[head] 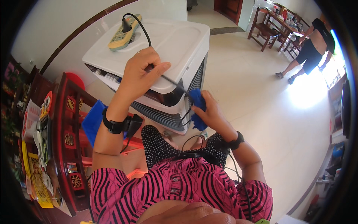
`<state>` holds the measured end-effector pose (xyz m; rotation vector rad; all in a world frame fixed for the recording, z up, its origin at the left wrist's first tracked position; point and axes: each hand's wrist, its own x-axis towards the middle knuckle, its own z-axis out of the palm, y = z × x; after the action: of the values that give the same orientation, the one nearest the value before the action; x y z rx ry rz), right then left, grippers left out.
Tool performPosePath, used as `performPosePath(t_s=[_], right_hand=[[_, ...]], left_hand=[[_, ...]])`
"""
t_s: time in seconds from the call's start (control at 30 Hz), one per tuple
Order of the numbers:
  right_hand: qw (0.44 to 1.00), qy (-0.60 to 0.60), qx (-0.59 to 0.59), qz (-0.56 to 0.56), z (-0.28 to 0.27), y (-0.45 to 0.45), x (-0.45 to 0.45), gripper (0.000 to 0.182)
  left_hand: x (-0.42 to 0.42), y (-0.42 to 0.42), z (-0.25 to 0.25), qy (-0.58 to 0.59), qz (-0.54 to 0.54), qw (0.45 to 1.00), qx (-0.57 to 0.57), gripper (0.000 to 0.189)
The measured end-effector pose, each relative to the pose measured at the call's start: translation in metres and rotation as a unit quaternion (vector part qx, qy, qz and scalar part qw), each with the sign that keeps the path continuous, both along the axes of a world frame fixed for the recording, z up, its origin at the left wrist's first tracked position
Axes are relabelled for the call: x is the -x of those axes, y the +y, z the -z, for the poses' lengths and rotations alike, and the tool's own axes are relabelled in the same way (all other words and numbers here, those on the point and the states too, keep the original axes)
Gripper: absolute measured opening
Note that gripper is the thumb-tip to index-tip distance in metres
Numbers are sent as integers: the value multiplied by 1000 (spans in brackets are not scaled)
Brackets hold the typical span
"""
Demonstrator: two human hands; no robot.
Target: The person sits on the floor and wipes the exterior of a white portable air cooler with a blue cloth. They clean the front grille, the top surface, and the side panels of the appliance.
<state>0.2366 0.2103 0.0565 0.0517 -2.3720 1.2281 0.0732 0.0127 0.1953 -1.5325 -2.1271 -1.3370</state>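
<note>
My left hand [144, 72] grips a black power cord [174, 83] above the front edge of a white air cooler [173, 36]. The cord runs up from that hand to a plug [126, 25] seated in a yellow-green power strip [117, 42], which lies on the cooler's top. Lower down, at the cooler's front corner, my right hand [209, 112] holds a blue cloth [199, 107] around the same cord. A loop of cord hangs just under the cloth.
A dark red wooden cabinet [60, 140] bearing baskets and utensils stands at the left, with a blue plastic bin [93, 120] beside it. Wooden chairs and a laden table [285, 21] are at the upper right. Near them a person [310, 56] is on foot on the tiled floor.
</note>
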Motion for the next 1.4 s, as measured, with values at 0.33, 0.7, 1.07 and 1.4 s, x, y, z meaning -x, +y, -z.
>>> performPosePath(t_s=[0.33,0.7,1.07,1.4], right_hand=[[975,224,-7,12,-38,-3,17,47],[932,290,51,209,-58,69,122,41],[966,243,-5,90,-46,3,53,41],[954,173,-4,244,-18,84,131,51]], left_hand=[[2,-7,2,-82,28,996,4,30],[0,-1,-8,-38,30,997,59,29],[-6,-5,-11,-24,13,997,74,29],[-2,2,-12,-52,7,996,73,29]])
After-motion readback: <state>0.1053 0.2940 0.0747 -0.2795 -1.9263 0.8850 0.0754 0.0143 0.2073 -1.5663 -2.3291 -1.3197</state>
